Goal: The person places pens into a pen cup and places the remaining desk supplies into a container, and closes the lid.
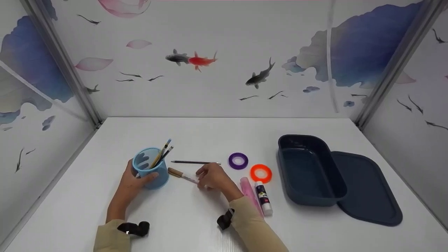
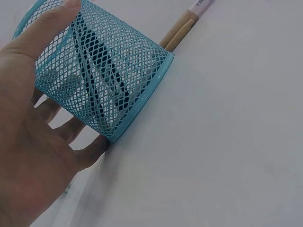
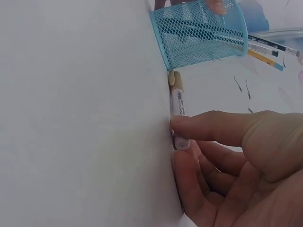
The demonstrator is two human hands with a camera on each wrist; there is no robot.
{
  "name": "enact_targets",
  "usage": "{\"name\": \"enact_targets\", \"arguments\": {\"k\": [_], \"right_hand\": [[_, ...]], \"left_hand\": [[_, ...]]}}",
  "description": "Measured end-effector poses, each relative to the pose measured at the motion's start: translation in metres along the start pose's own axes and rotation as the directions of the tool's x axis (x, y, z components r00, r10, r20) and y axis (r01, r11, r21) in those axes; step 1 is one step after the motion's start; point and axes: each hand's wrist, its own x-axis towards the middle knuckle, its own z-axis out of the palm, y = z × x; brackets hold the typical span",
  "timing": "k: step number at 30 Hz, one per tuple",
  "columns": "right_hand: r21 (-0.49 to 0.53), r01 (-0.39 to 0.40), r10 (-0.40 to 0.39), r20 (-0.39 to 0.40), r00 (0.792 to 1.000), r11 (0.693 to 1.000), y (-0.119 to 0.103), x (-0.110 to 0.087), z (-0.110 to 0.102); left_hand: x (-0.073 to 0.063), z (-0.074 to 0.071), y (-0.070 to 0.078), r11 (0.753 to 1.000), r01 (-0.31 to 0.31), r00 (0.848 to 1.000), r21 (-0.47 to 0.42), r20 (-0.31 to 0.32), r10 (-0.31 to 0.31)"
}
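Note:
My left hand (image 1: 134, 182) grips a light blue mesh pen cup (image 1: 161, 179), thumb over the near side and fingers round the far side. Several pencils and pens (image 1: 158, 158) lean inside it; the right wrist view shows a black pencil (image 3: 266, 41) and a yellow pencil (image 3: 265, 59) poking out. On the table, right by the cup's base, lies a marker (image 1: 176, 172) with a brown cap and pale barrel. My right hand (image 1: 214, 176) pinches the marker's uncapped end, thumb on the barrel and the other fingers curled beneath. A dark pencil (image 1: 189, 162) lies just beyond that hand.
Right of my right hand are a purple tape roll (image 1: 238, 161), an orange tape roll (image 1: 261, 173), a pink cylinder (image 1: 249, 192) and a glue stick (image 1: 263, 198). A dark blue box (image 1: 316, 201) stands farther right, partly over its lid (image 1: 371, 189). Patterned walls (image 1: 224, 98) enclose the table.

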Motion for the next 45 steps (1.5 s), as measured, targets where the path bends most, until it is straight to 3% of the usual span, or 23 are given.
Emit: {"name": "enact_targets", "arguments": {"k": [11, 21, 25, 32, 37, 42, 45], "right_hand": [[0.051, 0.011, -0.012, 0.018, 1.000, 0.999, -0.001, 0.003, -0.011], [0.231, 0.072, -0.047, -0.114, 0.992, 0.970, -0.012, 0.002, -0.033], [0.328, 0.105, -0.044, -0.186, 0.982, 0.939, -0.016, 0.000, -0.039], [0.445, 0.210, -0.057, -0.333, 0.941, 0.871, -0.021, -0.004, -0.045], [0.488, 0.275, -0.082, -0.380, 0.921, 0.829, -0.031, -0.014, -0.049], [0.534, 0.385, -0.159, -0.420, 0.894, 0.753, -0.043, -0.028, -0.049], [0.538, 0.432, -0.197, -0.439, 0.877, 0.724, -0.050, -0.036, -0.048]], "left_hand": [[-0.003, -0.002, 0.001, 1.000, -0.012, 1.000, -0.008, -0.007, 0.012], [-0.003, 0.000, 0.003, 1.000, -0.002, 1.000, -0.008, -0.008, 0.002], [-0.002, -0.001, 0.003, 1.000, 0.001, 1.000, -0.004, -0.011, -0.001], [-0.001, -0.001, 0.001, 1.000, -0.011, 1.000, -0.014, -0.012, 0.011], [-0.002, 0.001, 0.002, 1.000, -0.004, 1.000, -0.014, -0.018, 0.004], [-0.002, 0.002, 0.004, 1.000, 0.010, 1.000, 0.010, -0.024, -0.010], [-0.001, 0.003, 0.004, 1.000, 0.011, 1.000, 0.013, -0.026, -0.011]]}}
